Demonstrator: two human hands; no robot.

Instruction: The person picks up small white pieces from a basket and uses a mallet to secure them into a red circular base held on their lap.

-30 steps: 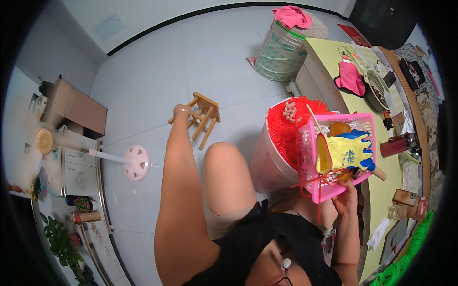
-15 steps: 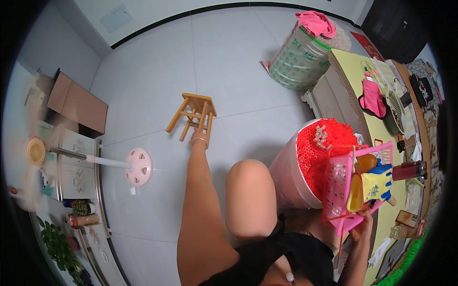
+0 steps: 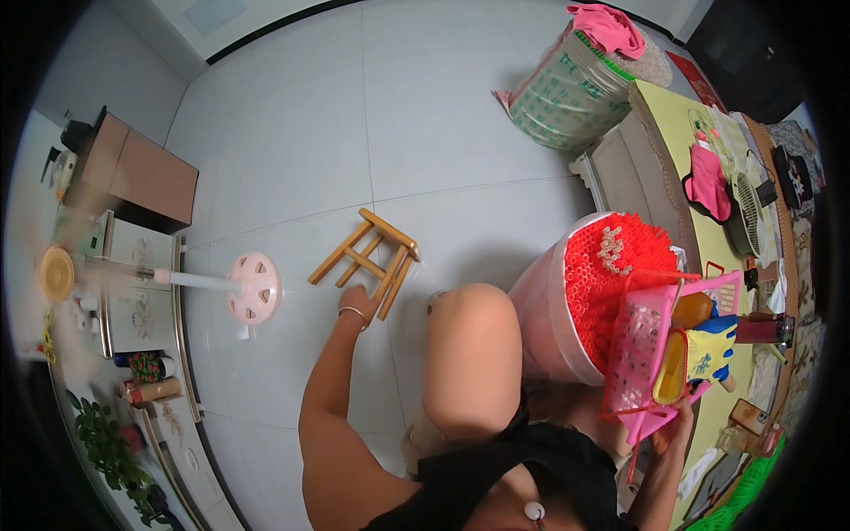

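Note:
With my left arm stretched out over the floor, my left hand [image 3: 356, 303] grips a leg of a small wooden stool [image 3: 390, 232]. The stool is tipped over, its legs slanting toward me. On the other side, my right hand [image 3: 675, 427] holds the edge of a pink plastic basket [image 3: 639, 332]; its fingers are partly hidden. Inside the basket are a yellow and blue glove [image 3: 711, 347] and a rounded brown object [image 3: 693, 311]. The basket is beside a tall white bucket [image 3: 551, 305] packed with thin red tubes [image 3: 611, 288].
A pale yellow table [image 3: 666, 119] with a pink cloth item [image 3: 708, 186] and a phone [image 3: 749, 416] runs along the right. A wrapped drum [image 3: 571, 93] stands at the back. On the left are a pink round-based stand [image 3: 254, 288], a brown box [image 3: 142, 168] and a plant [image 3: 102, 451].
My left hand has drawn the stool nearer to me and tipped it further over. My right hand stays on the basket; the whole view has shifted slightly.

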